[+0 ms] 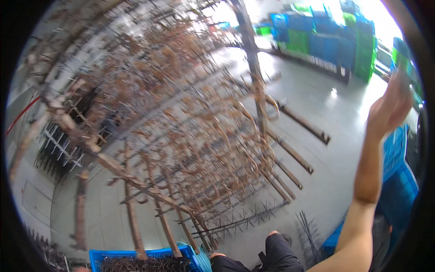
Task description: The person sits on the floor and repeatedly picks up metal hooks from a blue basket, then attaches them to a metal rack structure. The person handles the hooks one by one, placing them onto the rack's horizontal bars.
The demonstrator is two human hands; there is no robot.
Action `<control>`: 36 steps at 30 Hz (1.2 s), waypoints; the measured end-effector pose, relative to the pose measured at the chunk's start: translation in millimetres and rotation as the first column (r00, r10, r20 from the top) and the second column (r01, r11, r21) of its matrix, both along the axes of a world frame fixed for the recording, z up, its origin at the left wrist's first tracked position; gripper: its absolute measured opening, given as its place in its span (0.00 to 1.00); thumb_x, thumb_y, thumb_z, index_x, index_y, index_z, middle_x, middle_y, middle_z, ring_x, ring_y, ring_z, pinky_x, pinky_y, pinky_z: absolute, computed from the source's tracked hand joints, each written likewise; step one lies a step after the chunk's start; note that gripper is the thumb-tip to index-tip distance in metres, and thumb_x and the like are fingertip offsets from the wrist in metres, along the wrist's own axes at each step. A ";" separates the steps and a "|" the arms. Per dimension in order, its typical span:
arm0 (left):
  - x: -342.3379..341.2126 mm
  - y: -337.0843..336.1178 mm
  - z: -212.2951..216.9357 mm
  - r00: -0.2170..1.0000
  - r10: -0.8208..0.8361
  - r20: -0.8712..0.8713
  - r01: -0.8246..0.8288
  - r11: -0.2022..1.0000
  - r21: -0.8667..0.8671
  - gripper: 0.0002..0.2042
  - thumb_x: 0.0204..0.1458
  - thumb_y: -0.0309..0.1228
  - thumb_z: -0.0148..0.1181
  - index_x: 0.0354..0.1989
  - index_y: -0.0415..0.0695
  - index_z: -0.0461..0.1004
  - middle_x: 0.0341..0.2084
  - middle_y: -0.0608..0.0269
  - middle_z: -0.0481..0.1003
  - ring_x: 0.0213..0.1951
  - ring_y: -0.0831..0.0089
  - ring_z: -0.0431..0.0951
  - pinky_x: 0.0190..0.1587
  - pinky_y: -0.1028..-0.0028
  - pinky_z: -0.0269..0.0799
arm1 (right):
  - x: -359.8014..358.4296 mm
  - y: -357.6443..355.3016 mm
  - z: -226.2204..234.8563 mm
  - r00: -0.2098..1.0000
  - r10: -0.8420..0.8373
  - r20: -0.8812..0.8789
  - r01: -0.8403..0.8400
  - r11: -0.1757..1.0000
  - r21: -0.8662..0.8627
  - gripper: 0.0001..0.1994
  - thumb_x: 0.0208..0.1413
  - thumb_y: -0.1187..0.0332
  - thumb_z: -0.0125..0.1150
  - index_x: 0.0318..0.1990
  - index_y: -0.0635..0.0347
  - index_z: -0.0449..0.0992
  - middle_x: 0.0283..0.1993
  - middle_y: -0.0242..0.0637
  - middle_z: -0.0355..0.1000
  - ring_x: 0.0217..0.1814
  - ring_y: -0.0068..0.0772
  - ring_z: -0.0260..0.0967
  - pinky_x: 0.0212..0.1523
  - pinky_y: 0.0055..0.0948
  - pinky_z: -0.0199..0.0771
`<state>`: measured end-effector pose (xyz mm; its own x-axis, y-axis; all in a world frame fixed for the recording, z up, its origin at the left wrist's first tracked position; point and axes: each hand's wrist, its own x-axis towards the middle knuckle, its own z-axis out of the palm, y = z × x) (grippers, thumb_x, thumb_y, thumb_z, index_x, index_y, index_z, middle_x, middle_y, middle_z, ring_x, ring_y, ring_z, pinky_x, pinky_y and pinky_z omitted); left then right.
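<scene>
Empty and loosely spread, the right hand (pixel 390 108) is hanging raised at three o'clock, touching nothing; the left hand is out of view. Nearest it, a blue crate (pixel 398 181) is sitting at four o'clock, well apart from the spiked rack (pixel 190 136) filling the centre. Another blue crate (pixel 136 259) is lying at six o'clock.

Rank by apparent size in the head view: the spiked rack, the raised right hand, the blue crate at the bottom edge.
1. Spiked rack, largest by far.
2. Blue crate, partly cut off.
3. Right hand, blurred; nearness inflates it, so this ranking against the crate is unsure.
</scene>
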<state>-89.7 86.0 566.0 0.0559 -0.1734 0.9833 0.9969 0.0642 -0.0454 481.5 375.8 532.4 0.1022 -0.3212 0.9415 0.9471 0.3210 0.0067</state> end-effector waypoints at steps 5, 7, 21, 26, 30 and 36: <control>33.7 16.9 -433.0 0.664 -0.072 0.744 0.562 0.704 -0.434 0.13 0.48 0.29 0.57 0.42 0.41 0.65 0.30 0.62 0.70 0.28 0.76 0.71 0.31 0.77 0.69 | -76.1 -11.6 -254.2 0.885 0.466 0.015 -0.416 0.804 -0.425 0.15 0.50 0.76 0.55 0.46 0.66 0.64 0.32 0.42 0.64 0.29 0.31 0.61 0.28 0.27 0.66; 97.4 36.2 -488.7 0.293 0.291 0.911 0.898 0.244 -0.367 0.14 0.54 0.27 0.51 0.48 0.37 0.65 0.37 0.60 0.71 0.37 0.73 0.74 0.42 0.76 0.70 | -88.3 0.3 -354.1 0.830 0.444 -0.337 -0.552 0.573 -0.605 0.17 0.50 0.78 0.55 0.49 0.62 0.64 0.31 0.36 0.63 0.24 0.25 0.60 0.26 0.22 0.63; 46.6 129.0 -695.0 -0.271 0.667 0.694 0.861 0.491 -0.136 0.07 0.51 0.32 0.50 0.33 0.44 0.63 0.23 0.65 0.67 0.19 0.74 0.70 0.16 0.75 0.68 | -76.8 14.5 -778.0 0.826 -0.450 -0.339 -0.541 -0.467 -0.699 0.23 0.55 0.53 0.50 0.47 0.67 0.63 0.31 0.50 0.73 0.23 0.42 0.72 0.25 0.35 0.73; 20.3 124.2 -705.5 -0.196 0.692 0.695 0.806 0.517 -0.288 0.10 0.51 0.36 0.52 0.36 0.43 0.63 0.22 0.65 0.67 0.18 0.74 0.70 0.15 0.75 0.68 | -102.5 27.0 -789.7 0.617 -0.637 -0.462 -0.787 -0.484 -0.383 0.27 0.56 0.48 0.45 0.30 0.70 0.70 0.25 0.40 0.71 0.21 0.36 0.70 0.18 0.35 0.71; 34.8 146.4 -715.1 -0.188 0.754 0.629 0.805 0.485 -0.342 0.16 0.55 0.43 0.49 0.37 0.40 0.62 0.25 0.61 0.70 0.17 0.74 0.70 0.13 0.76 0.65 | -76.9 35.7 -809.0 0.503 -0.717 -0.483 -0.862 -0.371 -0.346 0.17 0.53 0.62 0.49 0.20 0.66 0.71 0.17 0.37 0.67 0.14 0.30 0.64 0.13 0.29 0.63; 11.8 150.2 -727.5 -0.343 0.762 0.549 0.809 0.537 -0.238 0.14 0.56 0.39 0.43 0.27 0.42 0.66 0.18 0.59 0.73 0.15 0.73 0.70 0.13 0.77 0.62 | -76.8 14.8 -797.9 0.361 -0.694 -0.622 -0.930 -0.220 -0.294 0.11 0.48 0.69 0.49 0.18 0.63 0.69 0.16 0.36 0.67 0.15 0.25 0.63 0.13 0.25 0.61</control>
